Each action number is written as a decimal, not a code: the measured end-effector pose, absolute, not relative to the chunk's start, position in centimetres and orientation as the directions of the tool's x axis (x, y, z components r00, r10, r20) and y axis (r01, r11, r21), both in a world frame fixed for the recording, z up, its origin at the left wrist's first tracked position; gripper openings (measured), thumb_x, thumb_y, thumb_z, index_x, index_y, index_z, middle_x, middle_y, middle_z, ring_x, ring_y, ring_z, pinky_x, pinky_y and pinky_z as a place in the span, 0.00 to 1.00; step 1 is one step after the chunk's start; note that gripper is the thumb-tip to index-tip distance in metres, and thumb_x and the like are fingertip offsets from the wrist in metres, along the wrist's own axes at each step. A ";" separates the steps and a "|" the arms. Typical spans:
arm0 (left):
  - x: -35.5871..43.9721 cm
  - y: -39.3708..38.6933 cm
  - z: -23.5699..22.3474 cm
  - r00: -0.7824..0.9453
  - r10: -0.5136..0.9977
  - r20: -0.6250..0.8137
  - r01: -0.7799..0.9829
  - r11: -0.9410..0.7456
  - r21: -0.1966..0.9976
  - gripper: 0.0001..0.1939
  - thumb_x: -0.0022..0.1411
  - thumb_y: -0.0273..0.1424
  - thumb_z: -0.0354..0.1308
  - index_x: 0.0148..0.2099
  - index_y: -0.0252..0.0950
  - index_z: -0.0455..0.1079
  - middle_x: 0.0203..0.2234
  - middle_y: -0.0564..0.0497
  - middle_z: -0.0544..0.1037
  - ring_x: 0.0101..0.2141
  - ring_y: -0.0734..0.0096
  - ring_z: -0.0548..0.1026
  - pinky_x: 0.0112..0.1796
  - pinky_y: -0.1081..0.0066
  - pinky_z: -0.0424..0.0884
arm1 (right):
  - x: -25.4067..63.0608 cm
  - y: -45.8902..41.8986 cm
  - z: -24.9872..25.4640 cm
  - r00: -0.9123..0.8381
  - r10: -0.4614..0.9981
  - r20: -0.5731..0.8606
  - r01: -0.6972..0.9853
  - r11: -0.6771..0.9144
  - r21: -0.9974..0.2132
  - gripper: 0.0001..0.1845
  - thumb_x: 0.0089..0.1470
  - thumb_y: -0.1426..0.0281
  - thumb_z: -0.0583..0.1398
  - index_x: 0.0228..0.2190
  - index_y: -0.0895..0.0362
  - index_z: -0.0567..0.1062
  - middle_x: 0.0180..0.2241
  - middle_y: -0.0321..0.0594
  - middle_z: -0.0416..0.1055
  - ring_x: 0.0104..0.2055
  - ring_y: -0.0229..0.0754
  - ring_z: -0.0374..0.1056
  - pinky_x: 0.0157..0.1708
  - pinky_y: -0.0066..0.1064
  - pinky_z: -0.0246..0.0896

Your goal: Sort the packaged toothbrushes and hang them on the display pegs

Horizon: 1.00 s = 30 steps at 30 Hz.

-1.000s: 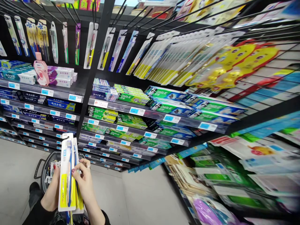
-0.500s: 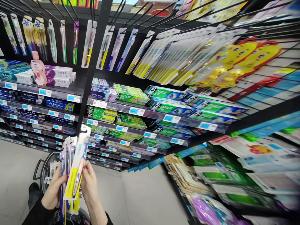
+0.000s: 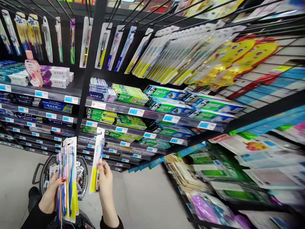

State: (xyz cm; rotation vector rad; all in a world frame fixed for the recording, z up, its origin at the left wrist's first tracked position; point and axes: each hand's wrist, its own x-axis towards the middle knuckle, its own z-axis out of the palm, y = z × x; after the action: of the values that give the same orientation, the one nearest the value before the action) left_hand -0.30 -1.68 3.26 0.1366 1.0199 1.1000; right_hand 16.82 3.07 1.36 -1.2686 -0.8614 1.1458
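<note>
Several packaged toothbrushes (image 3: pixel 71 181) are gripped in my left hand (image 3: pixel 51 194), their white-and-yellow cards fanned upright and the thumb across the front. My right hand (image 3: pixel 105 178) pinches a single packaged toothbrush (image 3: pixel 97 163) by its right edge. That one has a blue and orange handle on a white-and-yellow card, tilted slightly and apart from the bunch. Below and behind my hands is a grey basket (image 3: pixel 84 159) with small packages inside, partly covered by the bunch and my left hand.
Ahead, a row of similar toothbrushes (image 3: pixel 166 58) hangs on hooks beside yellow duck-shaped packs (image 3: pixel 228 65). Toothpaste boxes (image 3: pixel 130 97) fill the shelves below. A pink bottle (image 3: pixel 33 71) stands at left. Packaged goods (image 3: pixel 221 178) line a rack at right, above the grey floor (image 3: pixel 143 197).
My right hand has drawn one packaged toothbrush out of the bunch and moved it rightward. My left hand keeps the others. The view has shifted slightly.
</note>
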 end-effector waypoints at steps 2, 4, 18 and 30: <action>-0.5 -1.6 3.0 0.066 0.767 -0.638 -0.681 0.503 0.533 0.48 0.43 0.31 0.65 0.63 0.36 0.43 0.33 0.46 0.79 0.36 0.55 0.76 0.37 0.63 0.72 | 16.8 2.6 1.6 0.299 0.953 -0.059 0.145 -0.106 -0.984 0.19 0.47 0.54 0.57 0.22 0.56 0.62 0.17 0.29 0.57 0.19 0.33 0.52 0.20 0.24 0.46; -0.6 -1.5 2.8 0.062 0.758 -0.649 -0.697 0.498 0.515 0.50 0.43 0.31 0.65 0.63 0.36 0.41 0.34 0.46 0.79 0.36 0.55 0.76 0.37 0.62 0.72 | 16.5 2.0 2.1 0.281 0.958 -0.060 0.318 -0.152 -0.936 0.19 0.47 0.55 0.57 0.20 0.56 0.59 0.16 0.29 0.58 0.19 0.34 0.53 0.20 0.24 0.47; 0.4 -1.2 1.5 0.024 0.827 -0.561 -0.712 0.408 0.572 0.37 0.52 0.31 0.60 0.62 0.41 0.47 0.47 0.47 0.72 0.48 0.59 0.69 0.45 0.67 0.68 | 13.4 0.8 3.1 -0.046 0.997 -0.061 0.430 -0.035 -0.902 0.14 0.58 0.60 0.44 0.32 0.54 0.62 0.25 0.38 0.68 0.27 0.42 0.65 0.26 0.29 0.54; 0.6 -1.1 1.9 0.064 0.863 -0.501 -0.705 0.394 0.589 0.37 0.52 0.27 0.59 0.61 0.42 0.47 0.45 0.48 0.74 0.45 0.61 0.71 0.45 0.67 0.67 | 13.0 0.5 3.2 -0.049 0.998 0.026 0.556 0.049 -0.830 0.22 0.55 0.60 0.49 0.50 0.54 0.59 0.48 0.49 0.55 0.46 0.49 0.61 0.42 0.41 0.59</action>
State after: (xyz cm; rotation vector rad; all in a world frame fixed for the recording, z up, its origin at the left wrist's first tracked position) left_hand 0.63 -1.08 1.92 0.2091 0.9211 1.1970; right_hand 13.01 0.51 3.16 -1.5780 -1.6801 0.8689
